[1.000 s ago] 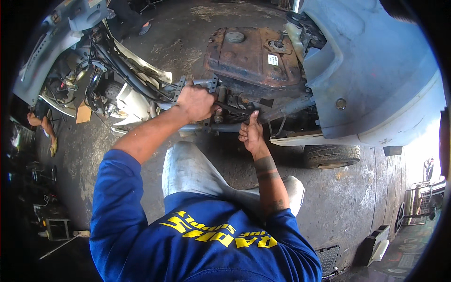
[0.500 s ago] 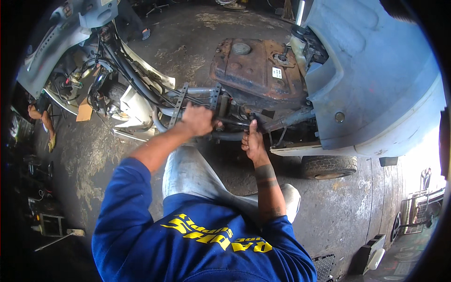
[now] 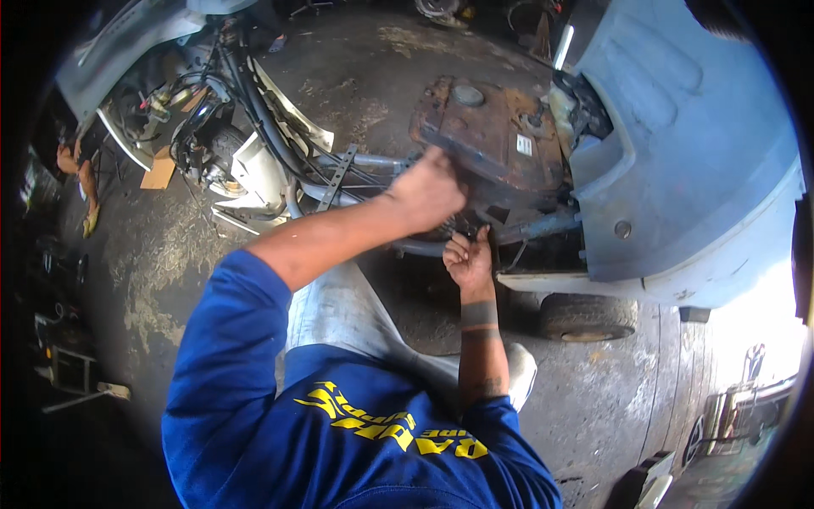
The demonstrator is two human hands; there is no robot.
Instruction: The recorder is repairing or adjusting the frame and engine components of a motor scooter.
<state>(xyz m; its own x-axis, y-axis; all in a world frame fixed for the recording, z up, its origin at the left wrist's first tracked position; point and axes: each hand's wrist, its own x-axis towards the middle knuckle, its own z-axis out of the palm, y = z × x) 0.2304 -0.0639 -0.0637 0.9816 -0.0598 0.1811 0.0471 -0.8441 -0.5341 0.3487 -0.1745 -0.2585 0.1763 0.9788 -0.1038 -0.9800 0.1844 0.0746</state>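
Observation:
A stripped scooter lies across in front of me, its tubular metal frame point(image 3: 379, 159) bare in the middle. My left hand point(image 3: 428, 195) is closed in a fist beside the near edge of a rusty fuel tank point(image 3: 487, 136). Just below and to the right, my right hand point(image 3: 469, 259) is closed with its thumb pointing up, by the frame tube under the tank. Both hands are on a dark ratchet wrench point(image 3: 465, 231), now mostly hidden behind the fingers. The fastener it works on cannot be made out.
Pale body panels point(image 3: 678, 170) cover the scooter's rear at right, above a tire point(image 3: 585, 318). Front panels, cables and a white cover point(image 3: 257, 178) are at left. A perforated metal strip point(image 3: 339, 176) crosses the frame. Another person's leg point(image 3: 87, 191) shows at far left.
My left hand has swung right and slightly up, toward the tank, coming close to my right hand. My right hand stays at the same spot on the frame. The view has shifted slightly.

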